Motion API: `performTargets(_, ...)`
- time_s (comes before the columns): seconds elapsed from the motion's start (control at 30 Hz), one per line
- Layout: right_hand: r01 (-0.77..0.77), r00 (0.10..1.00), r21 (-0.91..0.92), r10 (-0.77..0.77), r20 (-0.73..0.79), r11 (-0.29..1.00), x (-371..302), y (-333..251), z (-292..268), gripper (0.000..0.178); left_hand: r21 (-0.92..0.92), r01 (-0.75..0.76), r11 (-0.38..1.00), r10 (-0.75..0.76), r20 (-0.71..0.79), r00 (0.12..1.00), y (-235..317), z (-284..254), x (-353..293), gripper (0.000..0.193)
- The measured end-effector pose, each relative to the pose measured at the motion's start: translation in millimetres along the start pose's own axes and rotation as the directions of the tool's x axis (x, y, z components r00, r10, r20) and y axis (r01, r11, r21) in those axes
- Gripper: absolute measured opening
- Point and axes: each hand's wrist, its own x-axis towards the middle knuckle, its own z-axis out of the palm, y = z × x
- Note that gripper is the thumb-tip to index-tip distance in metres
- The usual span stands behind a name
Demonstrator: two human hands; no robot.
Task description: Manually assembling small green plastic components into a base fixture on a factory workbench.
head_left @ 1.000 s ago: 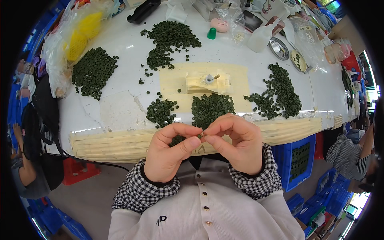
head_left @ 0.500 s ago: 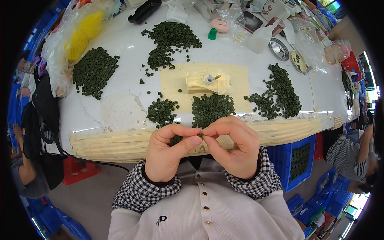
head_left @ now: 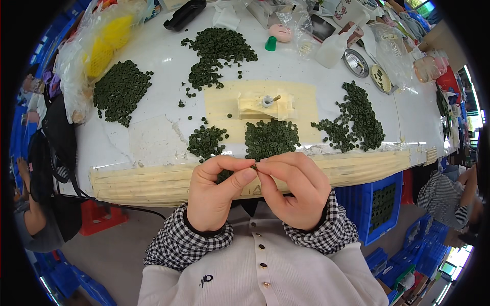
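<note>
Over the table's front edge, my left hand (head_left: 217,191) and my right hand (head_left: 297,189) meet fingertip to fingertip. Pinched between thumbs and forefingers is a small dark green round piece (head_left: 254,167), mostly hidden by the fingers. Just beyond them lies a heap of dark green ring-like pieces (head_left: 271,139), with a smaller heap of green pieces (head_left: 206,142) to its left. Behind the nearer heap, a tape-wrapped block (head_left: 255,106) with a short upright pin stands on a tan taped sheet (head_left: 306,115).
More green heaps lie at the far left (head_left: 121,94), back (head_left: 217,46) and right (head_left: 362,117). Tan tape pads the table edge (head_left: 138,186). A plastic bag (head_left: 76,66), green cap (head_left: 271,44) and white bottle (head_left: 329,51) stand behind. A blue crate (head_left: 375,209) sits below right.
Both hands stay nearly in place. The fingertips have shifted slightly around the small green piece, and a little more of it shows now.
</note>
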Motion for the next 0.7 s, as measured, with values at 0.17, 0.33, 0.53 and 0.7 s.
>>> performTargets(0.17,-0.090,0.989,0.206,0.062,0.137,0.974,6,5,-12,0.019,-0.043,0.125,0.991,-0.117,0.150,0.982,6,-7,3,0.014)
performTargets(0.33,-0.094,0.976,0.299,0.028,0.218,0.950,8,7,-19,0.019,-0.079,0.129,0.989,-0.099,0.304,0.947,8,-6,7,0.012)
performTargets(0.53,-0.012,0.978,0.256,-0.043,0.206,0.967,7,9,-20,0.018,0.050,0.162,0.986,-0.169,0.331,0.928,10,-16,8,0.009)
performTargets(0.7,0.039,0.977,0.167,-0.073,0.200,0.985,7,10,-19,0.019,0.301,0.019,0.953,-0.096,0.244,0.965,22,-5,2,0.011)
